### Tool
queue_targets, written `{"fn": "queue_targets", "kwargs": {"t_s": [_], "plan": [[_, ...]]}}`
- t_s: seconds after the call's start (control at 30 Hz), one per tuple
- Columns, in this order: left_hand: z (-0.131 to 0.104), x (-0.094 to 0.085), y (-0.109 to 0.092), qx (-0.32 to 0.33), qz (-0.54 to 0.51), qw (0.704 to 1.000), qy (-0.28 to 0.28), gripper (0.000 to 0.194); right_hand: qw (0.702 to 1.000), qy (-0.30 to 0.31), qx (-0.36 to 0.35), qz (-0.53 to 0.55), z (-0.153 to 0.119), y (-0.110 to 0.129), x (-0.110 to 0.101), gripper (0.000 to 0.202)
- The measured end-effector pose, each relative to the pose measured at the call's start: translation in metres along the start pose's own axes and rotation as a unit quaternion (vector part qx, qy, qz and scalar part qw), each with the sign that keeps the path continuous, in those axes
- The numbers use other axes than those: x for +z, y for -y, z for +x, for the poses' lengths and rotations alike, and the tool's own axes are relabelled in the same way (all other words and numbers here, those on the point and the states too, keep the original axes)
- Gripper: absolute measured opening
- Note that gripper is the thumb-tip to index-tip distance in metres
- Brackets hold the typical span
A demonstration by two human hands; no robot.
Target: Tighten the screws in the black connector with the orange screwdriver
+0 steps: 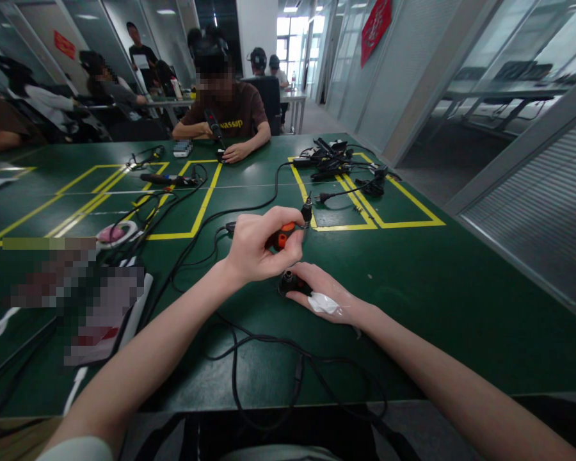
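Observation:
My left hand [264, 243] is closed around an orange-and-black corded tool, which looks like an electric screwdriver [282, 239]. A dark nose with a thin metal tip sticks up beyond the fingers. Just below it, my right hand [319, 291] rests low over the table, its thumb and fingers around a small black part with a round metal top [288, 279]. Most of that part is hidden by the fingers. White padding under clear tape [324, 303] covers the back of my right hand.
Black cables [264, 336] loop across the green table [436, 307]. A heap of black cords [329, 153] lies at the back right, and another black tool [168, 180] at the left. Blurred flat items [108, 314] lie near my left arm. Opposite sits a co-worker [230, 105] handling a similar tool.

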State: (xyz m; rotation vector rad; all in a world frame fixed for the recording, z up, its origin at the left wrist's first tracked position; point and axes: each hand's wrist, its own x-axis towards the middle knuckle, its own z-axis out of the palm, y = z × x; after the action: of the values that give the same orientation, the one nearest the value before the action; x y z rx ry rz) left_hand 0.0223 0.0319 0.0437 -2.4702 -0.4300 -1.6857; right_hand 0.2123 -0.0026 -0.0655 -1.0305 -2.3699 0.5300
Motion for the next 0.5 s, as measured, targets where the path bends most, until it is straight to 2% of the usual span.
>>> {"fn": "queue_targets", "kwargs": {"t_s": [0.07, 0.33, 0.5], "plan": [[0.0003, 0.0002, 0.0003, -0.001, -0.004, 1.000, -0.002, 0.004, 1.000, 0.002, 0.003, 0.000, 0.0003, 0.0006, -0.0009, 0.025], [-0.0046, -0.0005, 0.0019, -0.010, -0.070, 0.997, 0.017, 0.032, 1.000, 0.006, -0.002, -0.004, 0.0012, 0.0014, -0.0020, 0.024], [-0.0036, -0.0022, 0.0008, -0.019, -0.043, 0.999, 0.021, 0.024, 1.000, 0.002, -0.003, -0.006, 0.0010, 0.0026, -0.0021, 0.025]]}}
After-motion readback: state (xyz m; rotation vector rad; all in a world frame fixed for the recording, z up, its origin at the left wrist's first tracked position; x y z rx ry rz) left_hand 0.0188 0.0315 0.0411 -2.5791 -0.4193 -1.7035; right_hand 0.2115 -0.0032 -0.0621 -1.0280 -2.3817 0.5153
